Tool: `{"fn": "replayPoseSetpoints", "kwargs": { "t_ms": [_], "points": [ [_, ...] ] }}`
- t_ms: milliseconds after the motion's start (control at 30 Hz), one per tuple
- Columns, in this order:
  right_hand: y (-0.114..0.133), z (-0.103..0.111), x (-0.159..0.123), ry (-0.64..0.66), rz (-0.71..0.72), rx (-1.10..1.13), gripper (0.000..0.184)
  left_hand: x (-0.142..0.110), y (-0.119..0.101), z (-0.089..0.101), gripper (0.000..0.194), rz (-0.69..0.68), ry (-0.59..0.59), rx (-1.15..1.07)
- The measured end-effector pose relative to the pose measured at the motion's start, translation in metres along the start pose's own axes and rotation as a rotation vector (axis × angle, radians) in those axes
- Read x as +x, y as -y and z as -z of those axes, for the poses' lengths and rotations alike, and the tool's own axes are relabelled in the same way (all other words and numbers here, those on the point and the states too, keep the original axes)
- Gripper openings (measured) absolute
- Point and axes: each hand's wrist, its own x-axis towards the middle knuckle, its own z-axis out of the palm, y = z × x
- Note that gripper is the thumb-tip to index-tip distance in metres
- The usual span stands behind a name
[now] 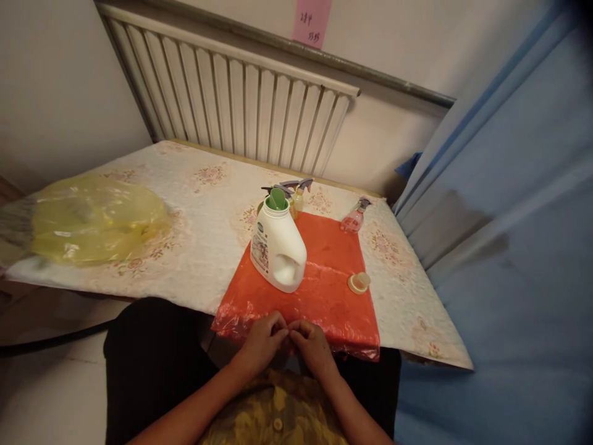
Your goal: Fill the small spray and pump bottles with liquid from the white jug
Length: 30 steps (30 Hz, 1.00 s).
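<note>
My left hand and my right hand meet at the front edge of a red plastic sheet. Thumbs and fingers are pinched, with the tips almost touching each other; whatever lies between them is hidden or too small to make out. Just beyond the hands, a white jug with a handle and a label stands upright on the sheet, a green funnel-like piece in its mouth. To the right on the sheet lies a pale cap.
Behind the jug stand spray bottles, partly hidden. A pink spray bottle is at the sheet's far right corner. A yellow plastic bag lies left on the flowered tablecloth. A radiator is behind, a blue curtain at right.
</note>
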Motion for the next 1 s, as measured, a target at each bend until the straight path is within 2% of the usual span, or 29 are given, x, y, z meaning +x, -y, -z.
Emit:
{"fn": "replayPoseSetpoints", "kwargs": {
  "t_ms": [200,400,633,800,1000],
  "points": [
    [-0.0016,0.0007,0.0007,-0.013,0.002,-0.001,0.013,0.0003,0.0023,-0.0003,0.007,0.045,-0.018,-0.011],
    [-0.0009,0.0007,-0.0002,-0.026,0.008,0.008,0.01,0.0019,0.0028,-0.0003,0.007,0.005,-0.05,0.048],
    [0.0053,-0.0005,-0.0037,-0.005,0.023,0.056,0.007,0.0034,0.0082,-0.0019,0.005,0.047,0.008,-0.08],
    [0.0057,0.0009,-0.0046,-0.033,0.046,0.055,0.007,0.0045,0.0076,-0.001,0.005,0.063,0.004,-0.09],
    [0.0072,0.0021,-0.0068,-0.038,0.049,0.058,0.004,0.002,0.0048,-0.0007,0.006,0.14,0.127,-0.191]
  ]
}}
